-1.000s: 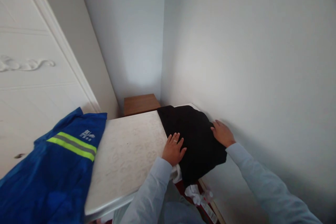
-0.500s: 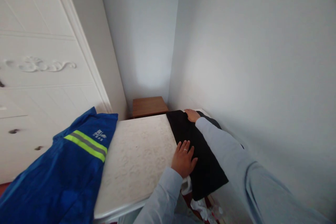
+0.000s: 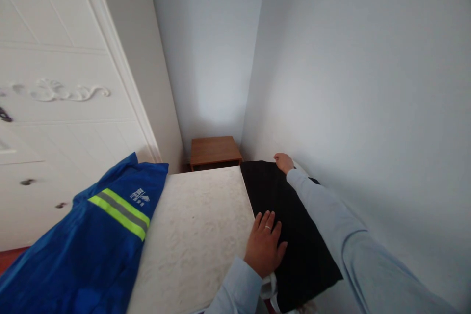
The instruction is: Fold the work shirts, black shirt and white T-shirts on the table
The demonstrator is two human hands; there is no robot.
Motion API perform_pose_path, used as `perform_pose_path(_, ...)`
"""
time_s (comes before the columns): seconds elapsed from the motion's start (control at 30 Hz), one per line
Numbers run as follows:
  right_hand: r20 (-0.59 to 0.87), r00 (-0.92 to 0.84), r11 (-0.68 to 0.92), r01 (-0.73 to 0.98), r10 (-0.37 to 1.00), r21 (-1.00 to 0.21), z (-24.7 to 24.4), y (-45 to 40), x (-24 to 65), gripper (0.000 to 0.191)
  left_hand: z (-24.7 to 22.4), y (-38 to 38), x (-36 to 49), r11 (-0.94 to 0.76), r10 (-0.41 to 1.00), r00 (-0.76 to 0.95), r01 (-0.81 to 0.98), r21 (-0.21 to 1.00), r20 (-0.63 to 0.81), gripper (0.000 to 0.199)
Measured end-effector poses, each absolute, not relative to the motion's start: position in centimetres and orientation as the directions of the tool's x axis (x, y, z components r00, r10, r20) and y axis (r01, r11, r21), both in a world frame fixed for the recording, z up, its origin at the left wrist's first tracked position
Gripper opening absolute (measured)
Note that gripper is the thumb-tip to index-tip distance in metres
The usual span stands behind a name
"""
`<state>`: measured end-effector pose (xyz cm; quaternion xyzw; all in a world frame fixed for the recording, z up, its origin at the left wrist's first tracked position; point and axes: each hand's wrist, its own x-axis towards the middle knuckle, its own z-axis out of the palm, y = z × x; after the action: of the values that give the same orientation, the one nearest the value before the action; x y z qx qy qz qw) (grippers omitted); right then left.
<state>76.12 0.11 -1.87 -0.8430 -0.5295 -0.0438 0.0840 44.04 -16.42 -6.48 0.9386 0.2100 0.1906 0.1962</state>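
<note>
A black cloth (image 3: 300,235) lies over the right side of a white, stained surface (image 3: 198,225). My left hand (image 3: 265,245), with a ring on one finger, rests flat on the cloth's left edge, its fingers spread. At the cloth's far right edge, near the wall, my right hand (image 3: 284,162) has its fingers pressed together on the black cloth. On the left side of the surface lies a blue garment (image 3: 99,240) with a yellow-green and grey stripe and a pale printed mark.
A brown wooden cabinet (image 3: 215,149) stands in the far corner. White panelled furniture (image 3: 66,73) with dark knobs rises at the left. A pale wall (image 3: 353,108) runs close along the right. Something white shows below my left hand.
My right hand has gone from lying on the cloth to closed fingers at its far edge. The cloth looks flatter there. My left hand stays at the left edge; the view has shifted slightly.
</note>
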Motion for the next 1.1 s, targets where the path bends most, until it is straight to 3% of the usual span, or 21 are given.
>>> perform_pose_path(0.17,0.241,0.234,-0.212,0.971,0.942,-0.111,-2.7,-0.4,74.2,0.044,-6.6,-16.4,44.1,-0.837,0.469,0.843,0.330,0.437,0.263,0.058)
perform_pose_path(0.33,0.180,0.001,0.015,0.996,0.984,-0.088,-5.0,-1.1,71.9,0.046,-6.5,-16.5,44.1,-0.852,0.459,0.841,0.325,0.410,0.287,0.060)
perform_pose_path(0.77,0.086,0.070,-0.071,0.998,0.994,0.002,-5.7,0.5,72.2,0.054,-6.6,-18.1,43.8,-0.865,0.455,0.844,0.343,0.367,0.285,0.078)
perform_pose_path(0.97,0.201,0.152,-0.166,0.985,0.968,0.052,-4.4,-1.3,69.2,0.061,-6.5,-18.2,44.0,-0.851,0.485,0.830,0.375,0.366,0.276,0.077)
perform_pose_path(1.1,0.269,0.064,-0.075,0.997,0.961,0.030,-4.1,-6.1,67.1,0.066,-6.5,-18.3,43.9,-0.850,0.495,0.814,0.380,0.364,0.306,0.070)
